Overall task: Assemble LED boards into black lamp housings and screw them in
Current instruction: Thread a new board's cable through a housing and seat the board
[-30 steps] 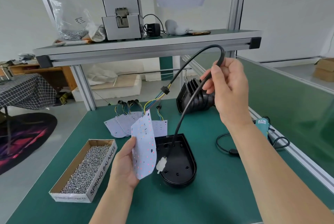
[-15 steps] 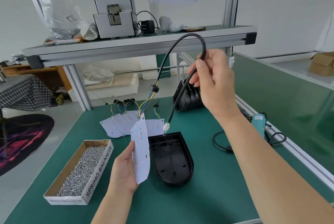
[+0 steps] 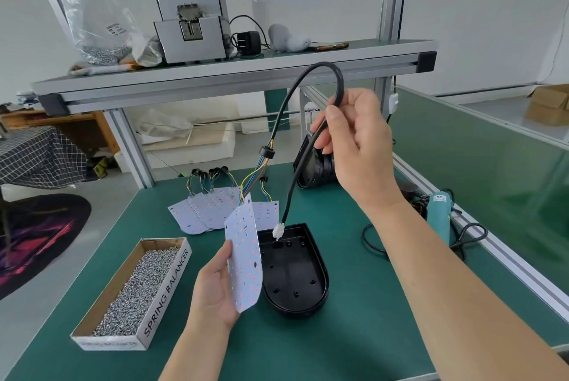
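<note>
Bare green bench mat (image 3: pixel 369 328) lay free in front and right of the black plastic lamp housing (image 3: pixel 295 285), as far as the looped black cord (image 3: pixel 364 237) of the teal electric screwdriver (image 3: pixel 440 217). The housing's left flank was screened by the white dotted LED board (image 3: pixel 244 260), gripped on edge by the left hand (image 3: pixel 212 291). Over its far end dangled the white connector (image 3: pixel 278 231) of the black cable (image 3: pixel 308 85) pinched by the right hand (image 3: pixel 357 140). Behind stood fanned spare boards (image 3: pixel 209 211) and ribbed black housings (image 3: pixel 317 165); left, a cardboard box of screws (image 3: pixel 167 288); overhead, the aluminium shelf (image 3: pixel 234 72).

Bright, even daylight; soft shadows; sharp centre; wide-angle bending at the edges.
</note>
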`<state>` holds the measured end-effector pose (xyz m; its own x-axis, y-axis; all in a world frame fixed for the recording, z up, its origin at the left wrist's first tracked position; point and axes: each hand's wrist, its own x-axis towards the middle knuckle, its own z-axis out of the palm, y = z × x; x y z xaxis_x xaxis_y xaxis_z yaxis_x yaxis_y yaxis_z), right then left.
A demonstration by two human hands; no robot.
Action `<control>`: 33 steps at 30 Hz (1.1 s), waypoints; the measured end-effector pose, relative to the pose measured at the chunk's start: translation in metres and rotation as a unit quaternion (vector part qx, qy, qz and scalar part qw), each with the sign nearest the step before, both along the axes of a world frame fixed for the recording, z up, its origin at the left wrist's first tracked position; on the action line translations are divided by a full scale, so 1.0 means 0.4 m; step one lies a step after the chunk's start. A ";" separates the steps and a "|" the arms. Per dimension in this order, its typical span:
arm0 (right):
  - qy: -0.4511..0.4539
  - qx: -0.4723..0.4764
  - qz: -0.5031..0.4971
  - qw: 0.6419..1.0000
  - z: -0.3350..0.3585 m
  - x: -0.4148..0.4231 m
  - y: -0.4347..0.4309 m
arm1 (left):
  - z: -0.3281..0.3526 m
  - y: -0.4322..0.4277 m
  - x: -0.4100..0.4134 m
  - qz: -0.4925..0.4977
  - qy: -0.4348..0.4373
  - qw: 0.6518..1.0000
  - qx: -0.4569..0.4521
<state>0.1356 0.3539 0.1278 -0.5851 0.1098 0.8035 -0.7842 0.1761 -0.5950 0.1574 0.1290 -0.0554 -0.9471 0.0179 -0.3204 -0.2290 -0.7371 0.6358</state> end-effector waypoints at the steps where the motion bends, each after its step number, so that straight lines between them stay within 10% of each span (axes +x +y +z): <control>1: -0.003 0.001 0.001 1.000 -0.002 -0.001 0.000 | -0.002 0.000 -0.001 -0.003 0.000 1.000 0.003; 20: -0.134 -0.076 0.080 0.985 -0.039 -0.040 -0.028 | 0.016 0.067 0.020 -0.051 -0.010 0.993 -0.101; 33: -0.284 -0.359 0.198 0.867 -0.068 -0.052 0.016 | 0.011 0.058 0.024 -0.078 0.015 0.993 -0.085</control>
<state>0.1146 0.3605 0.1005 -0.9697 0.1623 0.1824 -0.2439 -0.6152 -0.7497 0.1669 0.1522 -0.0512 -0.9462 0.1138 -0.3031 -0.3115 -0.5749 0.7566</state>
